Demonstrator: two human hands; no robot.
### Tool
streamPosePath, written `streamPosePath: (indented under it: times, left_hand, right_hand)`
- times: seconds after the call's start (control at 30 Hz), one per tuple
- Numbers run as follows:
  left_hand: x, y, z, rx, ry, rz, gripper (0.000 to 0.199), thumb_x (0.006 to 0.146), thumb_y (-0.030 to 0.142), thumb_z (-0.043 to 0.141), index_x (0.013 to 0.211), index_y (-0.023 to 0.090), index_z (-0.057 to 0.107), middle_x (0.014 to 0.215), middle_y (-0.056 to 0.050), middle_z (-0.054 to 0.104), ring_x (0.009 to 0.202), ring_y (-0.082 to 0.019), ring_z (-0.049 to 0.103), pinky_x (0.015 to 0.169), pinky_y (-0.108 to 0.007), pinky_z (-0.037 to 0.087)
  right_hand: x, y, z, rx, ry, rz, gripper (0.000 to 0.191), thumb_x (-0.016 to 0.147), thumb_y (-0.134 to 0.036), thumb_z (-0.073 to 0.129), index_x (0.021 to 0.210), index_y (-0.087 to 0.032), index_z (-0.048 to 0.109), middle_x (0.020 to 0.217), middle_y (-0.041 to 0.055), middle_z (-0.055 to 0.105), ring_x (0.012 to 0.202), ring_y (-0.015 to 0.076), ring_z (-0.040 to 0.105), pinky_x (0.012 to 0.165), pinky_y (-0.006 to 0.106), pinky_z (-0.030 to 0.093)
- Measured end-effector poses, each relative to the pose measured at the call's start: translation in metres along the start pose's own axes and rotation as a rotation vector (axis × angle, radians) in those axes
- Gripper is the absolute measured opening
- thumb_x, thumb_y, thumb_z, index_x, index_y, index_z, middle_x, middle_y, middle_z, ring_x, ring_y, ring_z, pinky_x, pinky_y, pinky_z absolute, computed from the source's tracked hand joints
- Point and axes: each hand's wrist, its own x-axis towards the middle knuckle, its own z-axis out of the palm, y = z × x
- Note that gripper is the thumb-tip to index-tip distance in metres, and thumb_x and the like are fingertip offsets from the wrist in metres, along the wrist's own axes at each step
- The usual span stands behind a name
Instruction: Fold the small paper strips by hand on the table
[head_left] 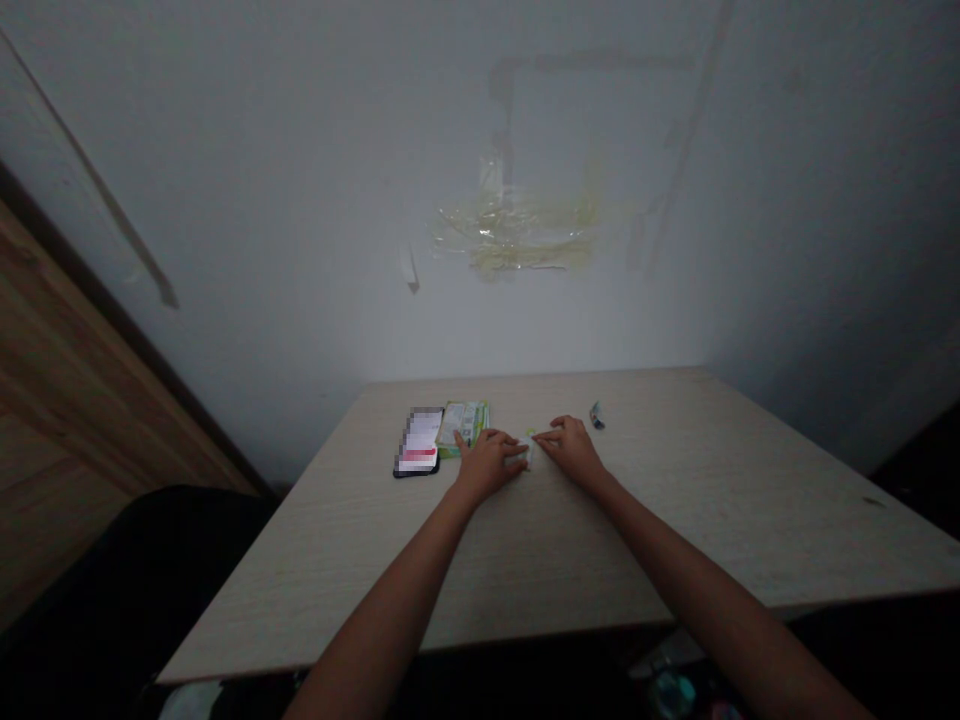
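A small whitish piece with a touch of green [529, 452] lies on the table between my hands; its kind is too small to make out. My left hand [487, 465] rests over its left side, palm down, fingers spread and fingertips against it. The fingers of my right hand [574, 448] are drawn together, their tips pinching the upper right edge of the piece. Just beyond my left hand lies a green and white printed packet [465, 415], partly covered by that hand. Left of the packet is a phone [418, 440] with its screen lit and blurred.
A small dark crumpled scrap [597, 415] lies beyond my right hand. The pale wooden table [360, 560] meets a wall [300, 200] with peeling clear tape [517, 235]. Dark objects, partly hidden, sit below the table's front edge.
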Motion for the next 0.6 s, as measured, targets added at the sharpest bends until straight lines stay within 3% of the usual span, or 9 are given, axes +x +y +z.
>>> streamPosePath:
  times: [0.4, 0.6]
  left_hand:
    - [-0.0015, 0.0025, -0.0029, 0.014, -0.009, -0.013, 0.033, 0.089, 0.053, 0.06, 0.12, 0.046, 0.067, 0.133, 0.002, 0.065, 0.133, -0.031, 0.042, 0.107, -0.08, -0.009]
    - [-0.0021, 0.0006, 0.0003, 0.004, 0.03, 0.004, 0.031, 0.089, 0.051, 0.061, 0.119, 0.047, 0.067, 0.13, 0.002, 0.066, 0.132, -0.031, 0.044, 0.106, -0.081, -0.01]
  right_hand:
    - [0.0021, -0.0013, 0.0022, -0.085, 0.0, 0.032, 0.027, 0.094, -0.035, 0.059, 0.115, -0.034, 0.074, 0.117, 0.0119, 0.058, 0.11, 0.0266, 0.053, 0.097, 0.04, 0.041]
    - [0.0032, 0.0073, 0.0038, 0.021, 0.038, 0.029, 0.027, 0.089, -0.029, 0.064, 0.113, -0.03, 0.075, 0.118, 0.0098, 0.06, 0.112, 0.0245, 0.053, 0.1, 0.039, 0.041]
